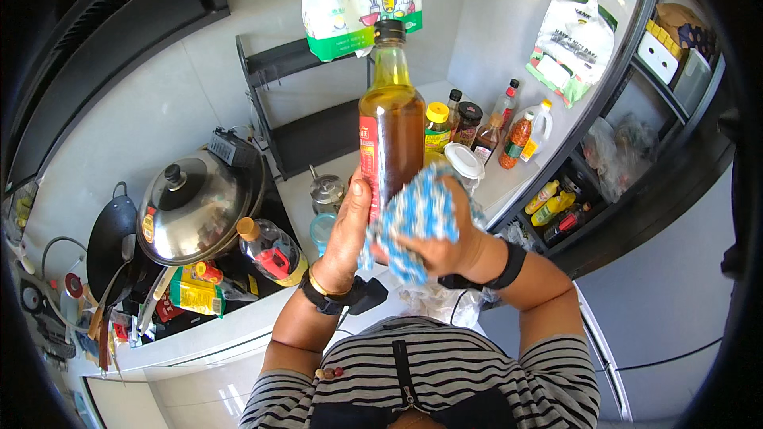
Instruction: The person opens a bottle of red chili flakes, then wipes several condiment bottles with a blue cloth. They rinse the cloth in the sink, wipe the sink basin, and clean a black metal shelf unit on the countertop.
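A glass bottle of amber-brown liquid stands nearly upright in front of me, with a black cap and a red label bearing writing. My left hand grips its lower left side, the thumb lying along the label. Bunched in my right hand is a blue and white cloth, pressed against the lower right of the bottle. The cloth hides the bottle's base and some of my fingers. A strap and a bangle circle my left wrist; a black band is on the right one.
A lidded steel wok and a black pan sit left on the stove. A plastic bottle stands by the counter's front edge. Several condiment bottles and jars fill the right corner, near a black rack and open shelves.
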The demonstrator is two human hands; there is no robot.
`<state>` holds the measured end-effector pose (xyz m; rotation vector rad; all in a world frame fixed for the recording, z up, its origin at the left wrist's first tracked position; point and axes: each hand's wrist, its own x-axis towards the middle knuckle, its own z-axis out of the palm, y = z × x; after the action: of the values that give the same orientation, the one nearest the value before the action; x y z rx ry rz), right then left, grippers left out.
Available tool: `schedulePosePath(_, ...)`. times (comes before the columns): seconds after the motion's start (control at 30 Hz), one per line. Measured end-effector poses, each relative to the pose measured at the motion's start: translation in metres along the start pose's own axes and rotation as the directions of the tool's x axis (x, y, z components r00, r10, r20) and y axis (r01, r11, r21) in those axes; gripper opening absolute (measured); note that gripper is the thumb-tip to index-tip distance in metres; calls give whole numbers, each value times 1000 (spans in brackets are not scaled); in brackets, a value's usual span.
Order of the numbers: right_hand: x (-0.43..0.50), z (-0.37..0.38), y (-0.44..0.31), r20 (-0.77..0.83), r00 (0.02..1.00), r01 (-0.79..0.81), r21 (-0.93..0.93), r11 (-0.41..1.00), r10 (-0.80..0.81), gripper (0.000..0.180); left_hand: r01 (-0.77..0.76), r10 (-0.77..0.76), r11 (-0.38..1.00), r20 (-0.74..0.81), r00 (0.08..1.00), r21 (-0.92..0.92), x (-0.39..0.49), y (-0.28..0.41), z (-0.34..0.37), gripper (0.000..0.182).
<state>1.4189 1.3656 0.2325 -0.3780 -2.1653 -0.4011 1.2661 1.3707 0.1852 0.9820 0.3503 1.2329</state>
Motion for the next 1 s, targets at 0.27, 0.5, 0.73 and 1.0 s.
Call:
schedulePosePath(0.27, 54, 1, 45, -289, 927, -230, 62, 971, 239, 27, -267, 280, 937, -25, 960, 224, 1, -7, 8, 48)
schedulePosePath(0.5, 13, 26, -18, -87, 994, -51, 142, 989, 63, 21, -321, 336, 934, -80, 938, 161, 7, 16, -3, 61)
schedulePosePath(0.73, 58, 11, 40, -266, 931, -252, 31, 967, 251, 23, -303, 325, 898, -19, 945, 319, -5, 5, 12, 62)
schedulePosePath(1.0, 24, 29, -2, -63, 990, -124, 70, 990, 129, 20, -329, 402, 880, -168, 900, 342, 1, 12, 0, 57)
